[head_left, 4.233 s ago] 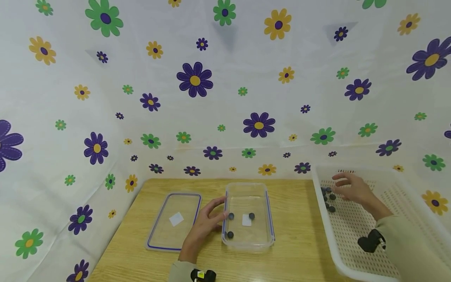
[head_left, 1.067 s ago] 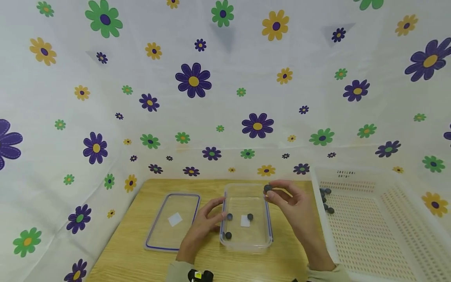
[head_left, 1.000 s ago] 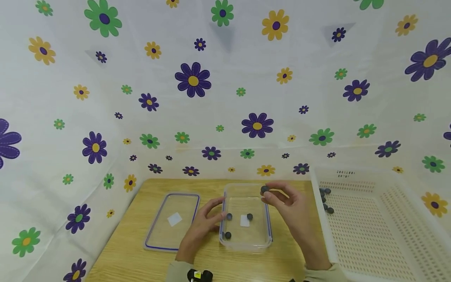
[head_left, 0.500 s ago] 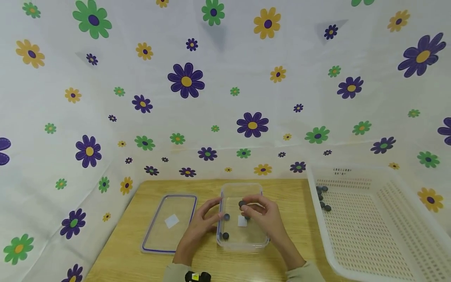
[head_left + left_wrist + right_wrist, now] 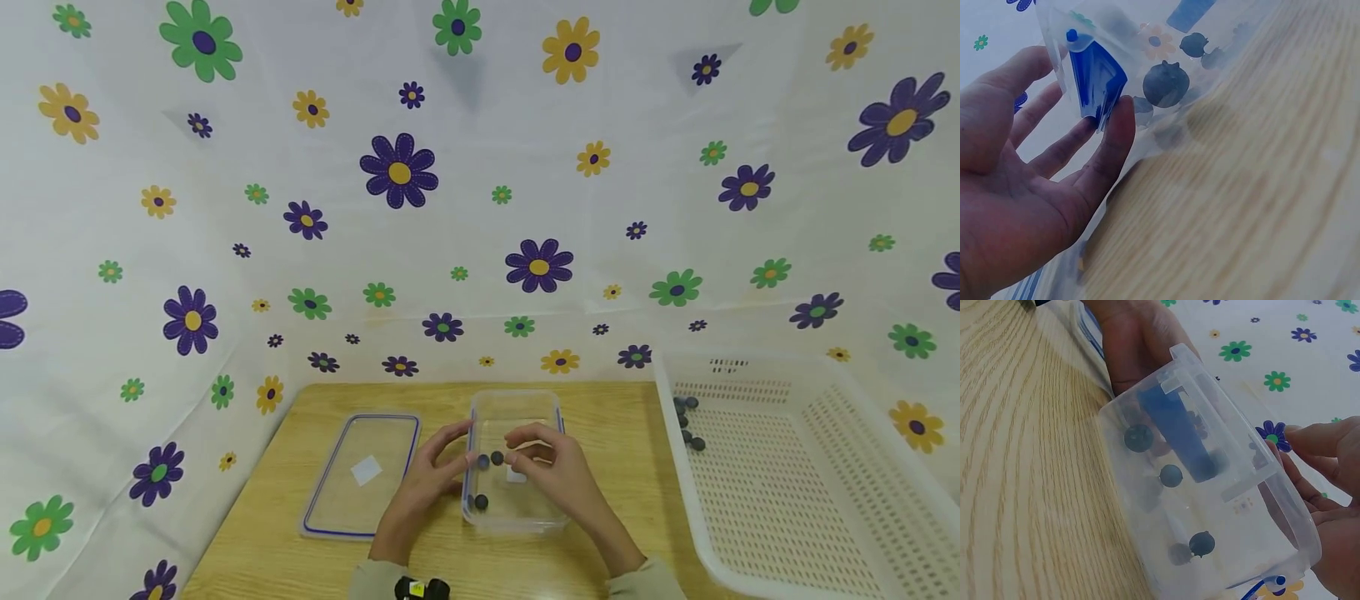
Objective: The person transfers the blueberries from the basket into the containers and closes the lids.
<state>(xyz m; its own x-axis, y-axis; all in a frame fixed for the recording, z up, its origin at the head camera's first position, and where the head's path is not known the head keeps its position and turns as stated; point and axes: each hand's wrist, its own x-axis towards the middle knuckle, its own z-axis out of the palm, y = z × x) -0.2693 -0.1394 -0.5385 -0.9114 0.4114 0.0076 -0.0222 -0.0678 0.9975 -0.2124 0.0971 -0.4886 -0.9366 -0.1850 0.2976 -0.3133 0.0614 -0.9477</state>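
A clear plastic food container (image 5: 517, 527) holds several dark blueberries (image 5: 482, 502) on its floor. My left hand (image 5: 426, 479) touches the container's left wall, with fingertips and thumb spread along the outside by its blue strip (image 5: 1094, 78). Above the container floor, my right hand (image 5: 553, 471) reaches in from the right, its fingers loosely bent and nothing between them. One blueberry (image 5: 497, 457) lies just off the right fingertips, and a blurred dark berry (image 5: 1213, 462) shows through the plastic in the right wrist view. The right hand partly covers the white label (image 5: 516, 475).
Left of the container lies a clear lid (image 5: 348, 450) with a blue seal. A white perforated basket (image 5: 693, 492) stands at the right, with several blueberries (image 5: 697, 444) along its left side. Flowered cloth (image 5: 487, 208) hangs behind the wooden table (image 5: 262, 533).
My right hand picked a blueberry from the basket, carried it left over the container and let it go there. My left hand has stayed at the container's left wall.
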